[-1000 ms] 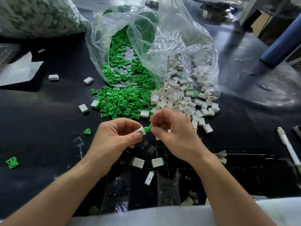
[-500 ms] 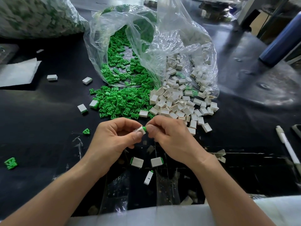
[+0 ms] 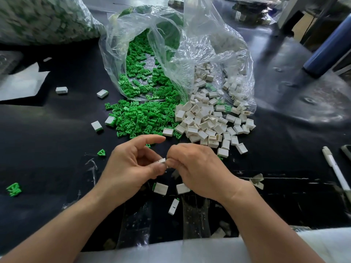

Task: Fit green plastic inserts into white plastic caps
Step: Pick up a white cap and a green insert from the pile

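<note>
Cap (image 3: 161, 160), white, one, at the centre of the frame, held above the table (image 3: 57, 158). The left hand (image 3: 131, 166) pinches it between thumb and curled fingers, forefinger lifted straight. The right hand (image 3: 199, 171), fingers curled, closes on its right end. No green shows on it, so the insert is judged pushed home or hidden under the fingertips; I cannot tell which. It looks small, boxy, hard and smooth, a plain white block with square edges.

Finished pieces (image 3: 160, 188), three, just below the hands: white with a green edge showing. About four more lie scattered left of centre.

Progress, as judged: early. Only a handful are done and the bulk is left.

Green inserts (image 3: 144, 118), a large loose heap above the hands, running back into the bag; strays lie at centre left and far left.

White caps (image 3: 209, 126), a large heap of open-sided boxes, touching the green heap on its right.

Bag (image 3: 199, 44), clear and crumpled, at upper centre, mouth toward the person.

Pen (image 3: 336, 168), white, at the right edge.
</note>
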The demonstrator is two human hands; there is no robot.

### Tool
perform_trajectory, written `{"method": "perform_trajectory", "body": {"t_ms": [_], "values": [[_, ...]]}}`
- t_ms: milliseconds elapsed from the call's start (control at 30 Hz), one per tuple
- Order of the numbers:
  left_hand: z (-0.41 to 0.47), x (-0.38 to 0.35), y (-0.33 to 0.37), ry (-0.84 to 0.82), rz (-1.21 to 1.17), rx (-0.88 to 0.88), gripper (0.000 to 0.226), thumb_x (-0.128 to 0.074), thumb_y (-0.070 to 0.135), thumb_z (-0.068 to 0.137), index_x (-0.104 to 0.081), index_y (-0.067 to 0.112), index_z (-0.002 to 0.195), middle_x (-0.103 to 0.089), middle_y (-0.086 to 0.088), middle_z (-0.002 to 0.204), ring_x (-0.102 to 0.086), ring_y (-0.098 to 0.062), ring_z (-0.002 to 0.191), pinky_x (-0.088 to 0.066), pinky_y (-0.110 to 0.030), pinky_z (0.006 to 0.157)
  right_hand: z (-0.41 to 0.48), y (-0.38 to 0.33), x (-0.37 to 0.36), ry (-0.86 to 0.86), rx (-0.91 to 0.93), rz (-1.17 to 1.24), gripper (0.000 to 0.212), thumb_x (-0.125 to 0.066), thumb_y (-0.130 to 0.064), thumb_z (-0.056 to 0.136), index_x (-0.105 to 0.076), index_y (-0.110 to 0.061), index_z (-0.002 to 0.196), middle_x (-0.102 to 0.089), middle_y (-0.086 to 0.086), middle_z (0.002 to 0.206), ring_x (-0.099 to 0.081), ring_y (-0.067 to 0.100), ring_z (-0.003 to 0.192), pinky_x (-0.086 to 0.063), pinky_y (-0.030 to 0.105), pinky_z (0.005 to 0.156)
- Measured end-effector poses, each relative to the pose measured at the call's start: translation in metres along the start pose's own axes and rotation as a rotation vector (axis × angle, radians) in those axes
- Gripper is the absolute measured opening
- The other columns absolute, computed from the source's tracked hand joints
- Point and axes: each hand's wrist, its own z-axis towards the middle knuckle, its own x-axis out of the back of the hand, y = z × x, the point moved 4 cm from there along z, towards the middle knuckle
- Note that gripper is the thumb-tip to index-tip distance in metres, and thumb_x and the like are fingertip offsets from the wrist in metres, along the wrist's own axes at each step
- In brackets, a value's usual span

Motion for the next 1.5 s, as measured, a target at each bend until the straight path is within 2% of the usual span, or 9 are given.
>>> {"method": "perform_trajectory", "body": {"t_ms": [133,267,333,467,733,933,1067,1200,1500], "values": [[0.002,0.002,0.001,0.020,-0.114,0.005,0.042,-0.073,0.011,0.058,-0.065,0.023,0.098,-0.069,-0.005,0.066,-0.062,-0.009,0.055,-0.049,-0.017,0.051,-0.001,0.006,0.002,0.087,-0.057,0.215,0.019,-0.055,-0.020,0.091,-0.064,-0.008,0.080,-0.057,0.000,0.069,-0.054,0.017,0.067,-0.042,0.031,0.062],[0.006,0.001,0.001,0.067,-0.283,-0.005,0.038,-0.072,0.015,0.056,-0.068,0.021,0.093,-0.069,0.000,0.069,-0.065,-0.006,0.064,-0.051,-0.015,0.060,0.000,0.015,0.003,0.167,-0.300,0.766,0.042,-0.044,-0.054,0.079,-0.061,-0.017,0.069,-0.060,0.000,0.060,-0.054,0.008,0.055,-0.043,0.022,0.049],[0.007,0.001,0.001,0.077,-0.308,-0.018,0.034,-0.073,0.019,0.053,-0.072,0.024,0.087,-0.070,0.000,0.072,-0.066,-0.006,0.067,-0.050,-0.013,0.062,-0.001,0.016,-0.002,0.108,-0.392,0.966,0.050,-0.036,-0.058,0.077,-0.061,-0.015,0.072,-0.062,-0.003,0.062,-0.054,0.006,0.054,-0.039,0.014,0.047],[0.006,0.001,0.002,0.077,-0.323,-0.037,0.032,-0.073,0.020,0.053,-0.075,0.031,0.083,-0.070,0.001,0.073,-0.065,-0.005,0.066,-0.050,-0.013,0.061,0.000,0.013,-0.008,-0.006,-0.456,1.148,0.058,-0.034,-0.059,0.076,-0.062,-0.009,0.078,-0.064,0.000,0.066,-0.054,0.008,0.054,-0.038,0.015,0.044],[0.005,-0.003,0.001,0.041,-0.361,-0.041,0.036,-0.072,0.014,0.056,-0.074,0.029,0.089,-0.071,-0.007,0.076,-0.063,-0.017,0.059,-0.055,-0.023,0.058,0.001,-0.002,-0.020,-0.235,-0.521,1.491,0.049,-0.038,-0.055,0.073,-0.052,-0.008,0.078,-0.053,0.004,0.059,-0.047,0.009,0.048,-0.032,0.015,0.040],[0.004,-0.006,0.001,0.044,-0.362,-0.043,0.041,-0.071,0.011,0.059,-0.068,0.019,0.099,-0.069,-0.007,0.070,-0.059,-0.018,0.048,-0.052,-0.026,0.051,0.001,-0.002,-0.024,-0.183,-0.528,1.493,0.043,-0.042,-0.051,0.075,-0.055,-0.010,0.079,-0.046,0.000,0.058,-0.040,0.009,0.050,-0.028,0.017,0.045],[0.005,-0.004,0.004,0.065,-0.402,-0.056,0.038,-0.073,0.018,0.055,-0.074,0.027,0.092,-0.070,-0.002,0.071,-0.061,-0.012,0.052,-0.051,-0.021,0.052,0.003,-0.002,-0.022,-0.252,-0.488,1.572,0.071,-0.032,-0.056,0.080,-0.054,0.004,0.110,-0.050,0.002,0.063,-0.043,0.008,0.051,-0.028,0.018,0.044],[0.006,-0.003,0.004,0.091,-0.398,-0.059,0.035,-0.071,0.017,0.057,-0.073,0.028,0.091,-0.072,0.000,0.075,-0.067,-0.009,0.066,-0.052,-0.017,0.061,0.003,0.000,-0.017,-0.194,-0.442,1.548,0.038,-0.042,-0.045,0.077,-0.054,-0.010,0.083,-0.055,-0.002,0.060,-0.046,0.007,0.052,-0.032,0.014,0.043],[0.006,-0.003,0.004,0.064,-0.396,-0.024,0.038,-0.066,0.011,0.061,-0.065,0.013,0.099,-0.074,-0.003,0.078,-0.068,-0.014,0.064,-0.053,-0.020,0.060,0.001,0.006,-0.013,-0.117,-0.401,1.218,0.041,-0.045,-0.047,0.075,-0.055,-0.011,0.091,-0.055,-0.004,0.068,-0.048,0.004,0.056,-0.035,0.013,0.048]]}}
